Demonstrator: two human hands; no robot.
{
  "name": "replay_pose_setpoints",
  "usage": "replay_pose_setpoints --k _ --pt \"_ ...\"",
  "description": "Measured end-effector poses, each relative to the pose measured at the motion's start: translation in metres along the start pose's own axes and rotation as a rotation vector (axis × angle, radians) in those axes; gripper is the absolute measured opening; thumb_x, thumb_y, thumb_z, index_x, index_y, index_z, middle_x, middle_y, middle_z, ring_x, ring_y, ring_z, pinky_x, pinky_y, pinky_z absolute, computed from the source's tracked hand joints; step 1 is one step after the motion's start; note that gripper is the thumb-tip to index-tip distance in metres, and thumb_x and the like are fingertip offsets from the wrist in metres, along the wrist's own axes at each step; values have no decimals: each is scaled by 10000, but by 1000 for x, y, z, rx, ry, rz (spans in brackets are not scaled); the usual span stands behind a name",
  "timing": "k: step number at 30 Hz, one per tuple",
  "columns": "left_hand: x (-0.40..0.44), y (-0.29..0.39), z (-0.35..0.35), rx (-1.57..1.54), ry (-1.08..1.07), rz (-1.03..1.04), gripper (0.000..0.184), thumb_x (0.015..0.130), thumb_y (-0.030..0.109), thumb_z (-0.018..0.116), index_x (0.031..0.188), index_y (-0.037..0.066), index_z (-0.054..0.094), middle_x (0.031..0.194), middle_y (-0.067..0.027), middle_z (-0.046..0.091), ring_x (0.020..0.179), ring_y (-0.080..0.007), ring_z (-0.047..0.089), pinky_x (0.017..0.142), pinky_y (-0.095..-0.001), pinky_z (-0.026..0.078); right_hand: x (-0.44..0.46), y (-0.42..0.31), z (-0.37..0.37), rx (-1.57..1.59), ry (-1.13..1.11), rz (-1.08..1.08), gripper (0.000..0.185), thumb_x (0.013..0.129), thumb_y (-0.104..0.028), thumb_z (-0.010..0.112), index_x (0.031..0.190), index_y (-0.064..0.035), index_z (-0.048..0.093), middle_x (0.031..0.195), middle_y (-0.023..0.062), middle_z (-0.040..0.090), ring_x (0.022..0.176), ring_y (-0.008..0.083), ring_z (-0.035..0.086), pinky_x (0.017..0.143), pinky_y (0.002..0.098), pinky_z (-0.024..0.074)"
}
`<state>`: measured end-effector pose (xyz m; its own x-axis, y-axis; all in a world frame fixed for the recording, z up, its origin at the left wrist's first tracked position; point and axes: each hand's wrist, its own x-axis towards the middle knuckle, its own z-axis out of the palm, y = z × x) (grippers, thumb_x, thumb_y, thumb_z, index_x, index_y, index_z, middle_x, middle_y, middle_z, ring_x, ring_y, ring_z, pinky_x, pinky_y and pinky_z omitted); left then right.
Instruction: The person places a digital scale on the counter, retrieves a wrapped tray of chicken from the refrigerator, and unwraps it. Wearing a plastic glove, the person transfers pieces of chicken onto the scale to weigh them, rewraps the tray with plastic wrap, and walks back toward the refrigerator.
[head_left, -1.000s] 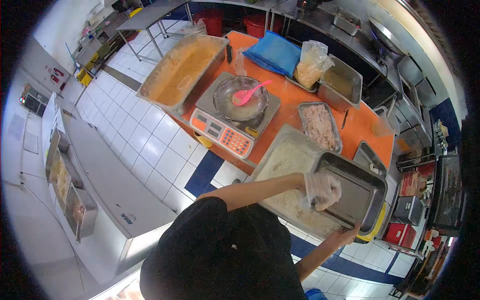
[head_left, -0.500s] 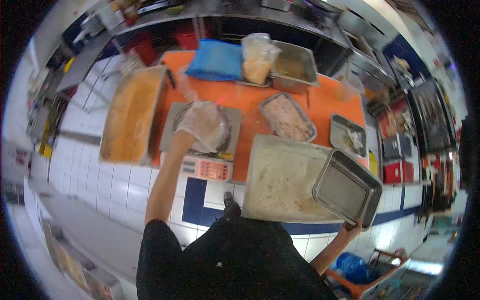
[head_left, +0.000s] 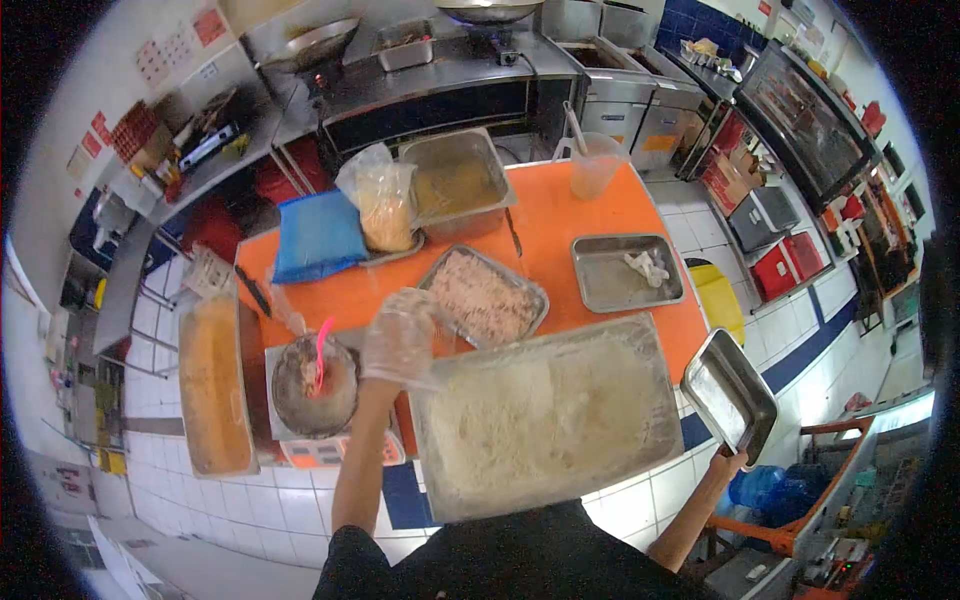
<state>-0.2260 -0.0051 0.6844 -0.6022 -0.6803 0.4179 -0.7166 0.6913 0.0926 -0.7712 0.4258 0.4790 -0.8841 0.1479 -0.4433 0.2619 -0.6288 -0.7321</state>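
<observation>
At four o'clock from mid-view, a rectangular metal tray point(head_left: 730, 396) with rounded corners and sloping walls is held tilted just off the edge of a smooth orange table point(head_left: 545, 225); its interior is shiny and streaked. At five o'clock, a large pan point(head_left: 665, 385) contains pale powder, lumpy in patches. At centre, a smaller dish holds a crumbly, pinkish mixture point(head_left: 485, 292). Toward three o'clock, a shallow tray point(head_left: 605, 275) bears a crumpled whitish item point(head_left: 648, 268); at one o'clock stands a translucent jug point(head_left: 597, 170). At twelve o'clock is a deep steel container point(head_left: 460, 222) with brownish contents, and at ten o'clock a puffy blue bag point(head_left: 320, 238). At eight o'clock, a round, powder-smeared bowl point(head_left: 290, 395) with a glossy pink spoon point(head_left: 322, 360) sits on a scale point(head_left: 320, 456).

The scale's orange keypad panel and the red-and-white wall notices point(head_left: 168, 60) at ten o'clock carry markings too small to read.

The left hand point(head_left: 400, 340), in a loose clear glove, is extended at eight o'clock between bowl and mixture, forearm pointing to twelve; blur prevents telling whether its fingers are curled or hold anything. The bare right hand point(head_left: 730, 462), arm angled toward one o'clock, grips the metal tray by its near end.
</observation>
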Motion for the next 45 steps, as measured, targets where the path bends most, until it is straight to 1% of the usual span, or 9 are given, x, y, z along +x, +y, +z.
replay_pose_setpoints --k 1,6,9,15,22,30,31,38,45 --pt "21 8 24 -100 -203 -17 299 769 121 487 1017 39 631 1092 -159 599 1091 -313 523 969 -391 395 134 31 -76 -475 -204 -231 230 774 -47 652 925 81 536 816 108 581 718 155 581 581 259 502" --pt "93 45 159 -14 -861 -168 271 781 175 502 980 58 644 1009 -163 614 1021 -320 570 864 -405 459 83 69 -4 -122 296 -14 274 706 -158 585 881 49 550 850 159 542 670 257 555 526 359 498" --pt "108 38 280 -127 -369 221 227 788 166 490 902 75 664 983 -137 631 1019 -301 576 854 -392 461 60 78 28 -169 320 31 247 683 -128 593 856 44 558 857 151 556 671 263 560 521 355 499" --pt "150 81 279 137 -776 247 193 801 188 494 892 112 646 990 -120 639 988 -279 592 839 -399 467 79 131 15 -85 -96 170 255 779 -110 572 988 36 552 931 126 613 783 237 617 618 331 528" --pt "160 55 309 -68 -754 411 117 760 177 557 829 93 600 895 -122 627 937 -295 603 778 -421 487 60 136 28 -510 -129 204 293 810 -242 636 876 11 505 614 48 516 493 152 528 522 323 537" --pt "187 2 250 -41 -384 631 215 828 164 488 1014 95 573 991 -112 633 914 -282 620 756 -406 503 47 136 52 -567 -266 272 837 748 -648 579 1245 5 418 1167 205 465 923 315 550 741 434 527" --pt "198 17 218 58 -630 514 284 835 156 473 1097 87 560 1020 -122 631 914 -285 627 755 -408 507 44 138 53 -557 -240 288 849 744 -655 577 1273 -14 404 1181 215 460 939 326 551 754 443 522" --pt "205 -8 156 171 -557 426 323 836 142 468 1141 60 537 1021 -140 631 923 -289 629 763 -406 508 32 117 30 -421 -117 447 865 765 -630 559 1410 -156 232 1338 239 342 1116 375 501 803 476 492" --pt "165 -11 39 254 -84 559 455 789 188 557 1217 47 489 1100 -208 583 977 -337 587 835 -376 474 -30 47 68 -912 17 -729 315 912 -262 534 1055 19 532 941 144 577 833 235 565 703 346 480"
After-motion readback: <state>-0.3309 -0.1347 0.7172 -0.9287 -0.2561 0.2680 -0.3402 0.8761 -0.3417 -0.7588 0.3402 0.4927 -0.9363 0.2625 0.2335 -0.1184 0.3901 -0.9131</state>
